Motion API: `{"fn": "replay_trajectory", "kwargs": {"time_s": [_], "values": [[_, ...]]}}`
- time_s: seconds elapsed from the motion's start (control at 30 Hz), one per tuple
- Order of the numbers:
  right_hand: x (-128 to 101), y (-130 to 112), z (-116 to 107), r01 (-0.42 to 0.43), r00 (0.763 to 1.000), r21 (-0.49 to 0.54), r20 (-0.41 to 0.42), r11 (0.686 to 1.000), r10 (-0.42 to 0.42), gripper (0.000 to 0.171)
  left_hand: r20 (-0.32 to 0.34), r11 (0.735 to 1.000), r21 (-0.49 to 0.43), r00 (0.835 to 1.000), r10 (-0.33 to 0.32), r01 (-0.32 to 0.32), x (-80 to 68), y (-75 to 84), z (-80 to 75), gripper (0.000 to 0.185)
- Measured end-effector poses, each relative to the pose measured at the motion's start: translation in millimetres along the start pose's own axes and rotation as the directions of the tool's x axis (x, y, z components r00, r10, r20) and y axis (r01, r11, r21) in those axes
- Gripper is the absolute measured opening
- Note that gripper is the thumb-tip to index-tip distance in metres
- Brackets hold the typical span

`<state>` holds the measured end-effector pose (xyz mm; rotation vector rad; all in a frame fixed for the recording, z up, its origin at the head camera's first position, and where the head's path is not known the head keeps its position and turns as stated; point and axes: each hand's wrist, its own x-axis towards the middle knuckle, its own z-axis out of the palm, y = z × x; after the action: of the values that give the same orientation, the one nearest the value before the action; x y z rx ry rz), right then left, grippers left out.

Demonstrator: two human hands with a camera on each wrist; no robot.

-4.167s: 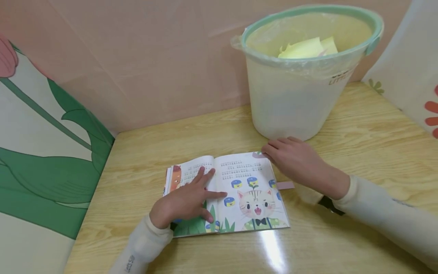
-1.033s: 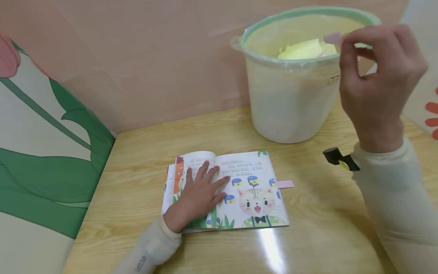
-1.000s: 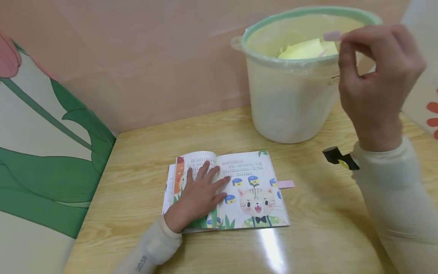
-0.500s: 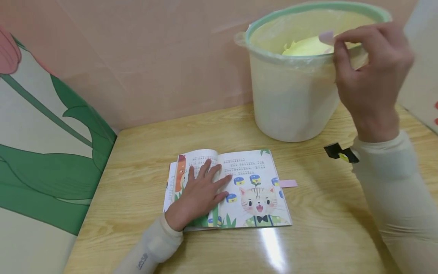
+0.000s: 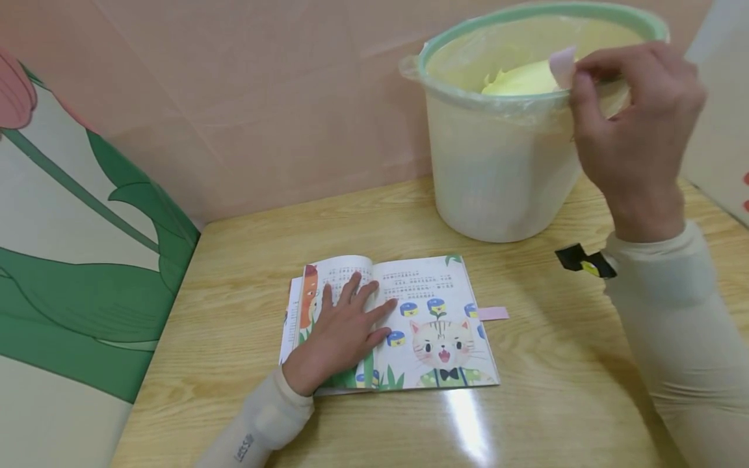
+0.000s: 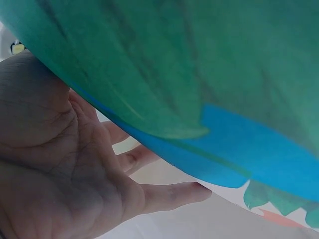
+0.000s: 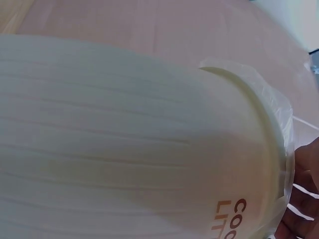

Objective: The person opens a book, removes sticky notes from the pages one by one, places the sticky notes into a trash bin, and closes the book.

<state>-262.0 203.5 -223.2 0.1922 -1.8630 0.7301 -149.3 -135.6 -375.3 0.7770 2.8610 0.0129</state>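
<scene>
An illustrated children's book (image 5: 445,279) lies spread on the table with a cat on its right page. My left hand (image 5: 342,328) rests on the left page with its fingers spread. In the left wrist view, that page (image 6: 164,69) arches beside the palm and outstretched fingers. My right hand (image 5: 640,114) is raised at the front rim of a bin (image 5: 503,162), pinching a small pinkish-lilac paper strip (image 5: 562,67) between thumb and forefinger over the opening. Another pink strip (image 5: 493,313) sticks out from the book's right edge.
The pale bin has a mint-green rim and a clear liner bag (image 7: 269,94); yellow paper (image 5: 521,79) lies inside. A pink wall covering (image 5: 281,110) stands behind the wooden table (image 5: 234,260), and a flower-printed panel (image 5: 76,305) borders it on the left.
Earlier my right hand was at the book's top right corner; it has risen to the bin with the strip. In the last second the strip tilted more upright. My left hand stays on the page.
</scene>
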Motion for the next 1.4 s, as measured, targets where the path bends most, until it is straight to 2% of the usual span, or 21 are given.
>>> {"fn": "replay_trajectory", "kwargs": {"time_s": [0.1,0.2,0.33,0.4,0.7,0.87,1.0,1.2,1.4], "values": [[-1.3,-2.6,-2.0,0.033,0.997,-0.024,0.066,0.999,-0.032,0.032,0.001,1.000,-0.001,1.000,0.002,-0.002,-0.7,0.0,-0.4,0.051],[-3.1,-6.3,-4.0,0.077,0.985,-0.039,0.161,0.996,-0.070,0.038,-0.001,1.000,0.000,1.000,0.003,-0.003,-1.0,-0.2,-0.5,0.051],[-5.8,-9.1,-4.0,0.161,0.949,-0.024,0.279,0.987,-0.148,0.045,-0.001,1.000,0.002,1.000,-0.001,0.001,-1.2,-0.2,-0.4,0.052],[-6.8,-9.5,-3.3,0.196,0.934,-0.012,0.308,0.980,-0.183,0.048,0.003,1.000,0.000,1.000,-0.003,0.003,-1.1,-0.2,-0.6,0.052],[-8.1,-9.0,-3.4,0.250,0.915,-0.006,0.328,0.968,-0.234,0.050,0.003,1.000,-0.001,1.000,0.001,-0.001,-0.9,0.1,0.2,0.052],[-10.5,-20.4,-10.8,0.231,0.902,0.007,0.373,0.973,-0.217,0.042,-0.004,1.000,-0.011,1.000,0.005,-0.005,0.0,-0.2,1.2,0.052],[-12.8,-31.8,-17.3,0.242,0.889,0.051,0.388,0.969,-0.242,0.039,-0.008,1.000,-0.007,1.000,0.001,-0.001,1.1,0.1,0.8,0.052],[-16.2,-40.0,-18.7,0.334,0.842,0.084,0.422,0.939,-0.337,0.043,-0.002,1.000,-0.023,1.000,-0.002,0.002,0.2,2.9,0.5,0.049],[-23.0,-46.5,-16.3,0.325,0.825,0.105,0.454,0.940,-0.336,0.032,0.003,0.999,-0.034,1.000,-0.011,0.011,-0.4,4.3,1.0,0.048]]}}
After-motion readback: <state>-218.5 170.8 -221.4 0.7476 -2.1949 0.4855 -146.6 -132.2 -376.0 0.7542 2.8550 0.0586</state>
